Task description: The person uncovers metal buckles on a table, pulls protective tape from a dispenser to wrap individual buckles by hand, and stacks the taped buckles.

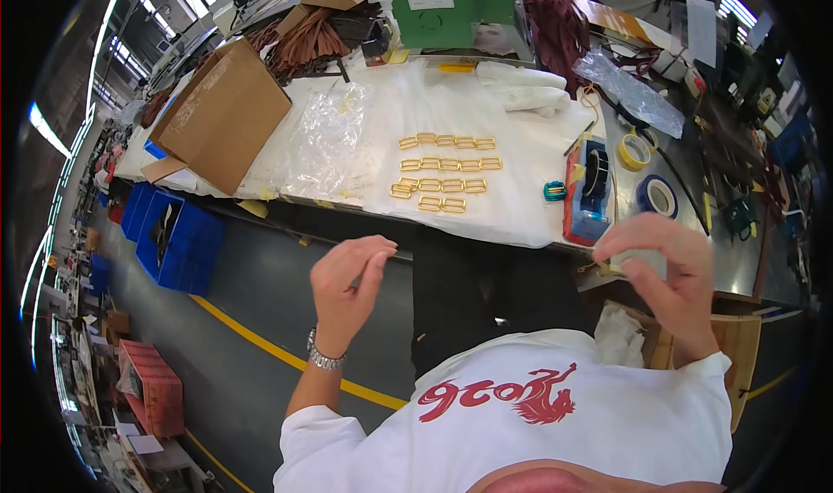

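Note:
My left hand [347, 286] is raised in front of the table, its thumb and fingertips brought together; I see nothing between them. To the right, my right hand [672, 272] hovers by the table's front edge with curved fingers, thumb apart, holding nothing visible. Between and beyond both hands, gold rectangular slide buckles [441, 164] lie in several rows on white sheeting [516, 193]. Nearest to my right hand is a blue and red tape dispenser [587, 198]. A small teal object [554, 191], perhaps a roll of tape, sits left of it.
A cardboard box [221, 115] and clear plastic [325, 137] lie on the left of the table. Rolls of yellow tape [634, 152] and blue tape [657, 196] are at the right. Behind stands a green machine [453, 11]. Blue bins [178, 241] stand below, left.

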Demonstrator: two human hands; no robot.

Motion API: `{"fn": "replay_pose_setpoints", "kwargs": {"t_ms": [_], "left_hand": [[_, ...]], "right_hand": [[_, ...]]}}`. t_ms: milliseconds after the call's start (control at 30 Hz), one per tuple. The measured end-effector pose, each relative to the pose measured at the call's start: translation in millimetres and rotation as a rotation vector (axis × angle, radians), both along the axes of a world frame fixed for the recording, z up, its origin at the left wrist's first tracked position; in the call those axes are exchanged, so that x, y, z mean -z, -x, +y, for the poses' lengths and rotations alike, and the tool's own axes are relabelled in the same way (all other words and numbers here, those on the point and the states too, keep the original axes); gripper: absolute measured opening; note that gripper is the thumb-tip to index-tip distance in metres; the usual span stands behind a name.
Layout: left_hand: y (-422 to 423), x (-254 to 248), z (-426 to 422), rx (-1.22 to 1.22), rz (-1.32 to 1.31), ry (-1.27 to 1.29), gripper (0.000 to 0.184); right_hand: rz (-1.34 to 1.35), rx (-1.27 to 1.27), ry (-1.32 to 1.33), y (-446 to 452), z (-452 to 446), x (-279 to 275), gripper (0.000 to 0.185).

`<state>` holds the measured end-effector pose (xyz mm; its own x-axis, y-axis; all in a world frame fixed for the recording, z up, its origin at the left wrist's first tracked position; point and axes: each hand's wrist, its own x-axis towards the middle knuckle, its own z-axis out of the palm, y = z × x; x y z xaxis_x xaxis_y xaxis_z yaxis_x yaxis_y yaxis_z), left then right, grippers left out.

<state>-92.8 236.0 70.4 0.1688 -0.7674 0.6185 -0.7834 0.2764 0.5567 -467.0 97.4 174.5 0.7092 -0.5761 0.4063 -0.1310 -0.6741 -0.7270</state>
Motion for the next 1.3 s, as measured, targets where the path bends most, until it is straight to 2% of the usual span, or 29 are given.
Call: {"fn": "replay_pose_setpoints", "kwargs": {"t_ms": [100, 133, 167, 233, 300, 367, 500, 1300], "left_hand": [[4, -83, 12, -0.024, -0.186, 0.396, 0.014], [6, -104, 19, -0.049, -0.258, 0.574, 0.02], [3, -125, 33, 0.024, -0.321, 0.678, 0.037], [16, -169, 39, -0.021, -0.168, 1.363, 0.031], [38, -202, 43, 0.167, -0.146, 1.428, 0.034], [43, -221, 50, 0.379, -0.154, 1.315, 0.034], [43, -229, 59, 0.502, -0.155, 1.188, 0.034], [41, -236, 74, 0.567, -0.177, 1.058, 0.03]], "right_hand": [[-0.275, 0.082, 0.474, 5, -4, -37, 0.019], [-0.345, 0.065, 0.599, 6, -4, -45, 0.019], [-0.418, 0.039, 0.717, 9, -4, -54, 0.019], [-0.529, -0.041, 0.897, 15, 0, -74, 0.019], [-0.605, -0.141, 1.014, 21, 10, -89, 0.019], [-0.64, -0.223, 1.082, 24, 22, -98, 0.019], [-0.671, -0.287, 1.14, 27, 33, -107, 0.02], [-0.744, -0.3, 1.201, 41, 28, -98, 0.022]]}}
